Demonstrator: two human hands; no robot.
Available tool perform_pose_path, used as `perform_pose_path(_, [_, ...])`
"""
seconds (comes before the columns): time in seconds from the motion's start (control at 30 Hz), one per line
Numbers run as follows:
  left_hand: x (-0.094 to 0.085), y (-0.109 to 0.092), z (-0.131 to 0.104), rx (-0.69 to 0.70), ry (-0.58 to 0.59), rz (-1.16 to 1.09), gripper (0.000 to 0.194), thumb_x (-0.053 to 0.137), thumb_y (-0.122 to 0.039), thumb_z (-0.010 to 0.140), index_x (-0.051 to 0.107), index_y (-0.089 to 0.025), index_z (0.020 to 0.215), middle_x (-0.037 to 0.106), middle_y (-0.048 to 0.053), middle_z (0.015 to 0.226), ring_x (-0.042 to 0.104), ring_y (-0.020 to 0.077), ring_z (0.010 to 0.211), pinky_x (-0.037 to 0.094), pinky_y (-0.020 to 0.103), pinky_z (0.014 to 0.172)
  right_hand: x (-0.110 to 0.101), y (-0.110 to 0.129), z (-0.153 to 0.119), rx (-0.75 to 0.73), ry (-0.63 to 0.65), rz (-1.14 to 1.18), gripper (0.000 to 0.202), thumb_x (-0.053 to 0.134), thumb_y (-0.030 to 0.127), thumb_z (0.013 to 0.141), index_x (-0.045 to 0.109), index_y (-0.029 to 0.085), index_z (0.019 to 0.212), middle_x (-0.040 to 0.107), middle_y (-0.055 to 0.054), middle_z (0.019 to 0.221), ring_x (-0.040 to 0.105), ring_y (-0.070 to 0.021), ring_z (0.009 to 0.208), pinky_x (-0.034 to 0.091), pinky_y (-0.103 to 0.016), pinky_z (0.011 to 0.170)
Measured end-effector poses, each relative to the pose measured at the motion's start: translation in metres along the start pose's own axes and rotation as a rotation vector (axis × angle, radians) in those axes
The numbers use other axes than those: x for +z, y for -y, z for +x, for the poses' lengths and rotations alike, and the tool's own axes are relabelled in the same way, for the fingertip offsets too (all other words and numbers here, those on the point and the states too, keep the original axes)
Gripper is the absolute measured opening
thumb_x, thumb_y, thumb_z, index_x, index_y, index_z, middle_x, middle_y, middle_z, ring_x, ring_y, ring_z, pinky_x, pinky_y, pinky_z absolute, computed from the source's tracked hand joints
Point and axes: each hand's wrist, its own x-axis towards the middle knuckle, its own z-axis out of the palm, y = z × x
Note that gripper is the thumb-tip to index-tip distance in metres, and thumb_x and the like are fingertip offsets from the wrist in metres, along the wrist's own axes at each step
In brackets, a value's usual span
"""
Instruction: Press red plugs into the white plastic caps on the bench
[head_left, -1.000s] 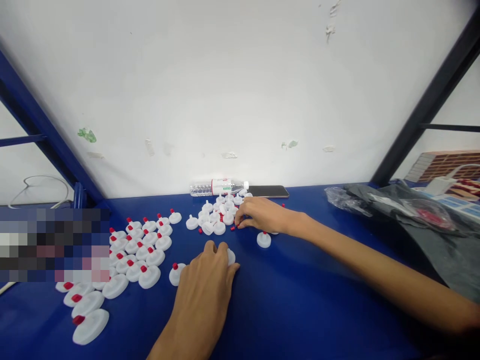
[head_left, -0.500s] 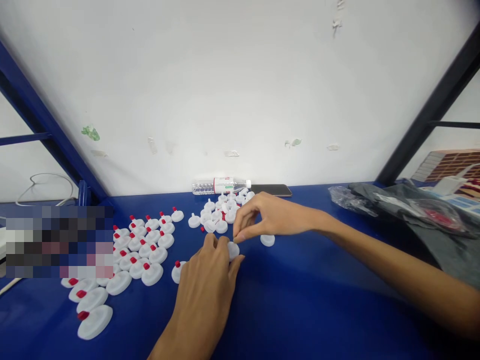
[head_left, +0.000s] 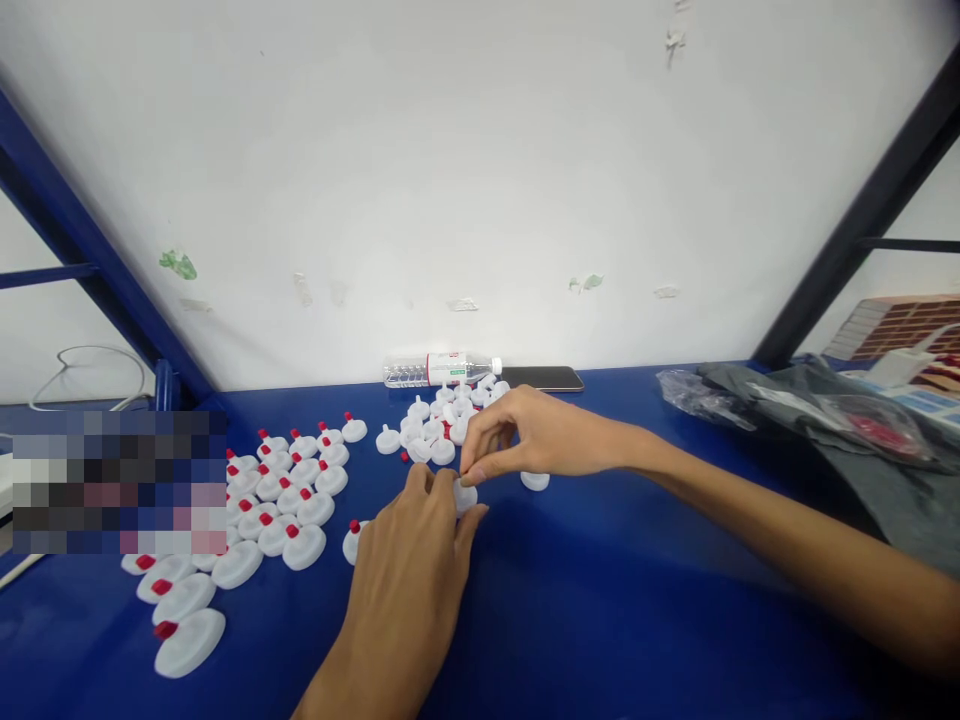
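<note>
My left hand (head_left: 411,565) is closed round a white round plastic cap with a spout (head_left: 466,498), gripping it between thumb and fingers just above the blue table. My right hand (head_left: 529,440) reaches in from the right, its thumb and fingertips pinched together at the top of that cap. Whatever sits in this pinch is hidden by the fingers. Left of my left hand stands a white spouted cap with a red tip (head_left: 352,545). Another white cap (head_left: 535,481) lies beneath my right wrist.
Many red-tipped caps (head_left: 304,546) stand in rows at the left. Untipped white caps (head_left: 442,452) are heaped behind my hands, near a small loose red tip (head_left: 404,457). A plastic bottle (head_left: 446,370) and a phone (head_left: 551,379) lie by the wall. Grey bagged cloth (head_left: 795,410) lies right.
My right fingertips have moved slightly left and down onto the top of the held cap. My left hand keeps its grip almost unmoved.
</note>
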Motion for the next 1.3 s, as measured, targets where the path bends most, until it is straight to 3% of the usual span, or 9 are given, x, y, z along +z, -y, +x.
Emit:
perform_pose_path(0.33, [0.001, 0.002, -0.002, 0.015, -0.013, 0.006, 0.027, 0.053, -0.040, 0.102, 0.066, -0.027, 0.121, 0.067, 0.004, 0.108, 0.072, 0.0249, 0.088, 0.043, 0.031, 0.061, 0.003, 0.001, 0.002, -0.012, -0.048, -0.035, 0.008, 0.075, 0.026, 0.090, 0.078, 0.018, 0.091, 0.078, -0.001, 0.089, 0.070, -0.0126, 0.075, 0.052, -0.022, 0.067])
perform_pose_path(0.57, [0.004, 0.003, -0.004, 0.054, -0.054, -0.016, 0.023, 0.054, -0.039, 0.101, 0.069, -0.023, 0.108, 0.067, 0.003, 0.096, 0.071, 0.0245, 0.082, 0.037, 0.030, 0.058, 0.003, -0.001, 0.002, 0.064, 0.009, 0.039, 0.008, 0.076, 0.025, 0.088, 0.077, 0.018, 0.090, 0.078, -0.002, 0.088, 0.069, -0.0118, 0.072, 0.050, -0.020, 0.060])
perform_pose_path(0.73, [0.004, 0.003, -0.003, 0.093, -0.028, -0.083, 0.020, 0.060, -0.037, 0.098, 0.068, -0.024, 0.111, 0.069, 0.004, 0.100, 0.071, 0.0246, 0.086, 0.041, 0.031, 0.062, -0.006, -0.004, -0.001, 0.129, 0.192, 0.011, 0.018, 0.072, 0.030, 0.091, 0.077, 0.018, 0.103, 0.076, -0.001, 0.087, 0.066, -0.0107, 0.069, 0.047, -0.018, 0.057])
perform_pose_path(0.87, [0.003, 0.000, -0.002, 0.105, -0.007, -0.132, 0.025, 0.065, -0.037, 0.095, 0.066, -0.026, 0.118, 0.072, 0.002, 0.105, 0.072, 0.0259, 0.094, 0.047, 0.034, 0.070, -0.013, -0.009, -0.003, 0.211, 0.335, 0.116, 0.024, 0.066, 0.032, 0.094, 0.075, 0.017, 0.111, 0.077, -0.004, 0.093, 0.071, -0.0126, 0.074, 0.048, -0.018, 0.057])
perform_pose_path(1.03, [0.009, 0.003, -0.004, 0.100, -0.015, -0.035, 0.061, 0.072, -0.035, 0.090, 0.049, -0.027, 0.146, 0.067, 0.007, 0.125, 0.072, 0.0288, 0.100, 0.054, 0.036, 0.070, -0.015, -0.011, -0.005, 0.343, 0.427, 0.122, 0.028, 0.074, 0.038, 0.087, 0.077, 0.016, 0.104, 0.079, -0.006, 0.097, 0.075, -0.0163, 0.081, 0.050, -0.019, 0.060])
perform_pose_path(1.1, [0.010, 0.005, -0.006, 0.081, -0.020, 0.047, 0.060, 0.067, -0.030, 0.093, 0.046, -0.025, 0.150, 0.063, 0.010, 0.131, 0.073, 0.0282, 0.097, 0.056, 0.036, 0.070, -0.015, -0.009, -0.007, 0.379, 0.451, 0.063, 0.027, 0.073, 0.039, 0.088, 0.078, 0.017, 0.101, 0.079, -0.006, 0.097, 0.075, -0.0165, 0.080, 0.050, -0.019, 0.059])
perform_pose_path(1.2, [0.004, 0.008, -0.008, 0.051, 0.011, 0.149, 0.040, 0.046, -0.017, 0.101, 0.058, -0.023, 0.139, 0.062, 0.011, 0.128, 0.074, 0.0246, 0.084, 0.055, 0.035, 0.064, -0.018, -0.005, -0.012, 0.403, 0.467, -0.043, 0.023, 0.075, 0.034, 0.086, 0.079, 0.017, 0.100, 0.079, -0.004, 0.090, 0.074, -0.0161, 0.075, 0.052, -0.022, 0.064])
perform_pose_path(1.3, [-0.005, 0.011, -0.006, -0.001, -0.064, 0.208, 0.044, 0.039, -0.007, 0.097, 0.062, -0.020, 0.132, 0.061, 0.012, 0.127, 0.071, 0.0272, 0.092, 0.056, 0.035, 0.063, -0.024, 0.002, -0.017, 0.444, 0.475, -0.149, 0.018, 0.077, 0.029, 0.085, 0.080, 0.016, 0.097, 0.079, -0.002, 0.086, 0.071, -0.0141, 0.067, 0.053, -0.024, 0.068])
